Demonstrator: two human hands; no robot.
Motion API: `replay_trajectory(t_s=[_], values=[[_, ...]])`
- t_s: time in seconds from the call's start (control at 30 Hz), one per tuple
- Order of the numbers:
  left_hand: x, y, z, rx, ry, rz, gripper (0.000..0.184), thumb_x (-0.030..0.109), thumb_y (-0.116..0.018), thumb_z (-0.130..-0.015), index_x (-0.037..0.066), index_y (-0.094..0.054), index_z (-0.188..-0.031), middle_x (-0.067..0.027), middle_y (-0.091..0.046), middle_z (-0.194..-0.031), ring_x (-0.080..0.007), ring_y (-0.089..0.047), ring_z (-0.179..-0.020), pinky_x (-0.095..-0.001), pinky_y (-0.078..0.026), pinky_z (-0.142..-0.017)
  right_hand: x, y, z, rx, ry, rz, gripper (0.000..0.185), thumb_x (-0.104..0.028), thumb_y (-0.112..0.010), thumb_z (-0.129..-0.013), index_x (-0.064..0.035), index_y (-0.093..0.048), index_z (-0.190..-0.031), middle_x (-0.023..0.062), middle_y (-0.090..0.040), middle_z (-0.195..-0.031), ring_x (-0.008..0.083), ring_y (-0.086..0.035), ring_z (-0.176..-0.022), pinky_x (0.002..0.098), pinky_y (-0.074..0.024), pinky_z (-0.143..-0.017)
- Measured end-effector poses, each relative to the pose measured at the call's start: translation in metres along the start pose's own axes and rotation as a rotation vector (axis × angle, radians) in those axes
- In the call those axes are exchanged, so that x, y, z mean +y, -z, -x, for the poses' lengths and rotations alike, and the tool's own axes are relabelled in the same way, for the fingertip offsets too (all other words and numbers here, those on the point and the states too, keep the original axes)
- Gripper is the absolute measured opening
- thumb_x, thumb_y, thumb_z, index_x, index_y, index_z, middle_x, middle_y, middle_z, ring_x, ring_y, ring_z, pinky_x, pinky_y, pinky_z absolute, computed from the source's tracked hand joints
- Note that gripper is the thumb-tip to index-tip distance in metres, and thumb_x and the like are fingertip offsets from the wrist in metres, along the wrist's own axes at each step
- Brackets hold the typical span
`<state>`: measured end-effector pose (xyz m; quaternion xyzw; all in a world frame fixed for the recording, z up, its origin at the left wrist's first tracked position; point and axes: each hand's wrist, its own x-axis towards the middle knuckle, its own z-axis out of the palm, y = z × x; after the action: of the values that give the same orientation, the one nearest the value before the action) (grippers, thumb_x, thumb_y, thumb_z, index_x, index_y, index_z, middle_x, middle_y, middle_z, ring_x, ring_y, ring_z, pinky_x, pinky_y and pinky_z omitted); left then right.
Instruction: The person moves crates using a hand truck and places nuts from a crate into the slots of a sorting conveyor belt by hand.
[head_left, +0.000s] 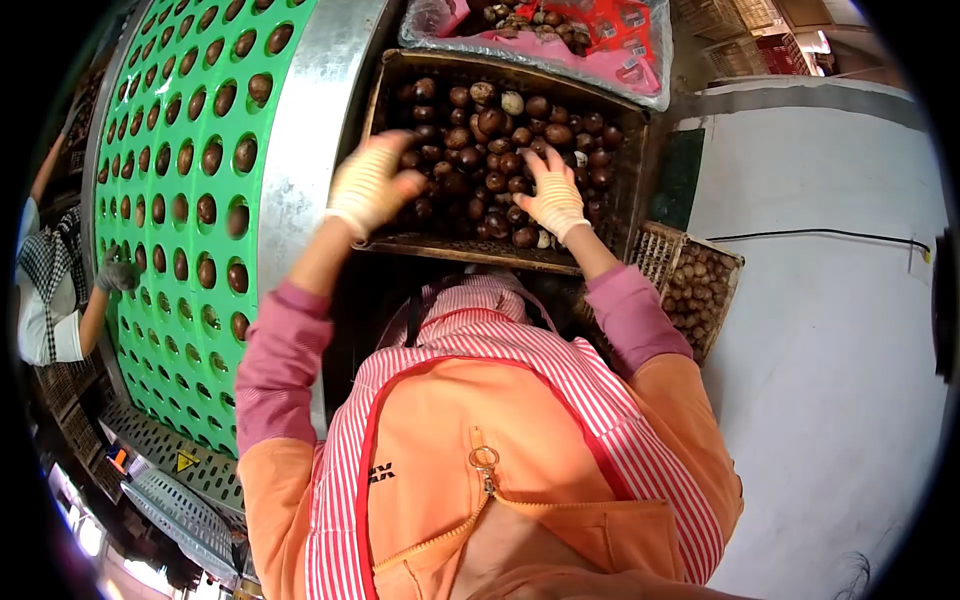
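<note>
A wooden crate (470, 252) in front of me holds many shiny, dark brown, round fruits or nuts (495, 180); I cannot tell the exact kind. My left hand (372, 188), in a cream glove with bare fingertips, is over the crate's left side. It is slightly blurred, its thumb apart from its fingers, and nothing shows between them. In a matching glove, my right hand (555, 198) reaches into the crate's right part. Its fingers are spread on or just above the brown pieces, with none visibly gripped.
Left of me, a green conveyor (225, 130) carries similar pieces in oval holes, beside a metal edge (315, 100). A co-worker's grey-gloved hand (118, 275) is at its far side. Behind the crate stands a plastic-lined box (655, 60). A basket of paler pieces (700, 290) sits right.
</note>
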<state>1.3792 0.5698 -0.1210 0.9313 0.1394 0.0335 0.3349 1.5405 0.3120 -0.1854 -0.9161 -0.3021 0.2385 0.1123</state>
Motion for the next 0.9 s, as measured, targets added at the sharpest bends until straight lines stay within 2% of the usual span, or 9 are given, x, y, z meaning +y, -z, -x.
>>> replay_trajectory(t_s=[0.1, 0.2, 0.3, 0.33, 0.43, 0.5, 0.67, 0.8, 0.9], values=[[0.045, -0.062, -0.016, -0.431, 0.132, -0.225, 0.076, 0.017, -0.078, -0.072, 0.021, -0.045, -0.140, -0.0170, -0.028, -0.151, -0.0411, -0.044, -0.128, -0.0446, -0.043, -0.104, -0.017, 0.007, -0.014, -0.116, 0.246, 0.364, 0.070, -0.020, -0.076, -0.076, -0.0268, -0.046, -0.139, 0.0069, -0.028, -0.153, 0.0350, -0.032, -0.138, 0.0531, -0.0409, -0.101], [0.035, -0.107, -0.038, -0.577, 0.009, -0.615, 0.077, 0.010, -0.075, -0.074, 0.028, -0.043, -0.142, -0.0096, -0.019, -0.158, -0.0388, -0.041, -0.131, -0.0433, -0.044, -0.104, 0.002, -0.013, -0.031, -0.195, 0.333, 0.442, 0.060, -0.016, -0.074, -0.077, -0.0250, -0.052, -0.133, 0.0066, -0.030, -0.152, 0.0339, -0.041, -0.130, 0.0520, -0.0451, -0.096], [0.038, -0.103, -0.060, -0.730, 0.091, -0.502, 0.079, 0.007, -0.074, -0.074, 0.028, -0.042, -0.143, -0.0091, -0.018, -0.158, -0.0377, -0.040, -0.132, -0.0422, -0.044, -0.105, -0.001, -0.004, -0.029, -0.210, 0.265, 0.399, 0.051, -0.015, -0.073, -0.079, -0.0223, -0.056, -0.127, 0.0077, -0.032, -0.151, 0.0335, -0.046, -0.125, 0.0487, -0.0503, -0.089], [0.015, -0.123, -0.061, -0.672, 0.052, -0.513, 0.081, 0.004, -0.074, -0.074, 0.027, -0.040, -0.144, -0.0089, -0.016, -0.159, -0.0364, -0.039, -0.134, -0.0416, -0.045, -0.105, 0.000, -0.003, -0.026, -0.222, 0.226, 0.396, 0.049, -0.016, -0.073, -0.080, -0.0213, -0.057, -0.126, 0.0082, -0.032, -0.150, 0.0333, -0.047, -0.123, 0.0473, -0.0518, -0.087], [0.013, -0.122, -0.065, -0.709, 0.006, -0.554, 0.070, 0.013, -0.076, -0.074, 0.017, -0.044, -0.136, -0.0119, -0.040, -0.140, -0.0415, -0.044, -0.124, -0.0462, -0.048, -0.097, 0.006, -0.006, -0.024, -0.242, 0.191, 0.396, 0.045, -0.015, -0.072, -0.081, -0.0179, -0.058, -0.124, 0.0112, -0.031, -0.150, 0.0347, -0.049, -0.121, 0.0442, -0.0543, -0.086], [0.015, -0.112, -0.059, -0.646, 0.101, -0.465, 0.061, 0.017, -0.075, -0.076, 0.013, -0.046, -0.130, -0.0138, -0.045, -0.129, -0.0436, -0.045, -0.121, -0.0476, -0.048, -0.095, 0.010, -0.008, -0.027, -0.251, 0.209, 0.377, 0.047, -0.018, -0.073, -0.081, -0.0176, -0.056, -0.125, 0.0126, -0.030, -0.150, 0.0353, -0.050, -0.120, 0.0447, -0.0533, -0.090], [0.013, -0.126, -0.038, -0.568, 0.295, -0.380, 0.061, 0.019, -0.074, -0.079, 0.012, -0.045, -0.132, -0.0211, -0.029, -0.149, -0.0462, -0.043, -0.126, -0.0494, -0.046, -0.100, 0.007, 0.001, -0.026, -0.333, 0.116, 0.254, 0.053, -0.015, -0.075, -0.079, -0.0165, -0.054, -0.127, 0.0170, -0.029, -0.149, 0.0396, -0.052, -0.118, 0.0462, -0.0527, -0.091], [0.028, -0.109, -0.046, -0.666, 0.454, -0.344, 0.068, 0.031, -0.071, -0.083, 0.015, -0.040, -0.142, -0.0212, -0.024, -0.153, -0.0442, -0.044, -0.128, -0.0466, -0.044, -0.104, 0.014, 0.000, -0.026, -0.383, 0.120, 0.208, 0.057, -0.012, -0.075, -0.078, -0.0135, -0.051, -0.130, 0.0208, -0.028, -0.148, 0.0387, -0.058, -0.110, 0.0454, -0.0525, -0.090], [0.001, -0.119, -0.048, -0.550, 0.453, -0.154, 0.070, 0.038, -0.070, -0.085, 0.016, -0.039, -0.144, -0.0229, -0.024, -0.153, -0.0443, -0.043, -0.129, -0.0453, -0.043, -0.104, 0.027, -0.027, -0.042, -0.401, 0.084, 0.182, 0.056, -0.006, -0.072, -0.077, -0.0113, -0.052, -0.129, 0.0215, -0.030, -0.147, 0.0379, -0.061, -0.105, 0.0449, -0.0524, -0.088]])
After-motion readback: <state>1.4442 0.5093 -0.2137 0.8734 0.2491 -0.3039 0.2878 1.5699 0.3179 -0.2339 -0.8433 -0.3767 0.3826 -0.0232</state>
